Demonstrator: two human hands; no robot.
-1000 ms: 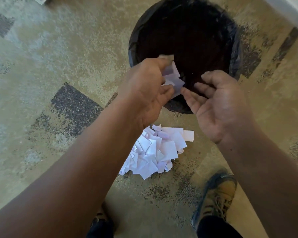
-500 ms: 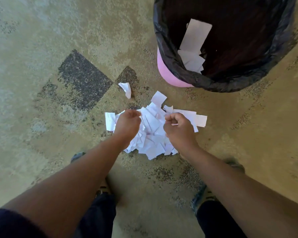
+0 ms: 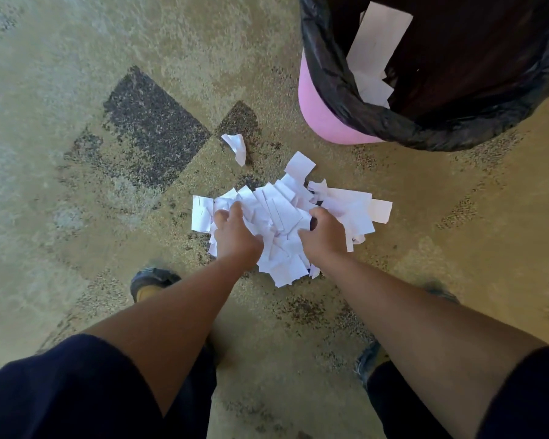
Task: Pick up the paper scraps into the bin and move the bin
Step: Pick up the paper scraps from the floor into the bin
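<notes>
Floor here is a speckled carpet (image 3: 76,74), mostly tan and greenish with dark grey diamond patches (image 3: 152,128) around 10 o'clock. That's all you get of the room, the camera's pointed straight down.

The bin (image 3: 317,109) sits up at 1 o'clock: pink body, black bag liner (image 3: 330,74) folded over the rim, and a few white paper pieces (image 3: 377,42) already lying inside against the near wall.

The pile of paper scraps (image 3: 286,217) is dead centre on the carpet, just below the bin but not touching it. One stray crumpled scrap (image 3: 236,147) lies apart from the pile at about 11 o'clock from it.

Both hands are down in the pile. The left hand (image 3: 235,232) is on the pile's 9 o'clock side with fingers curled into the scraps, clutching some. The right hand (image 3: 324,232) is at the 3 o'clock side, fingers likewise curled in and gripping paper. The bulk of the heap bunches up between the two hands, with loose strips sticking out past the right hand toward 3 o'clock.

Shoes (image 3: 152,282) peek out at 7 and 5 o'clock under the forearms, dark sleeves (image 3: 61,391) at the bottom.
</notes>
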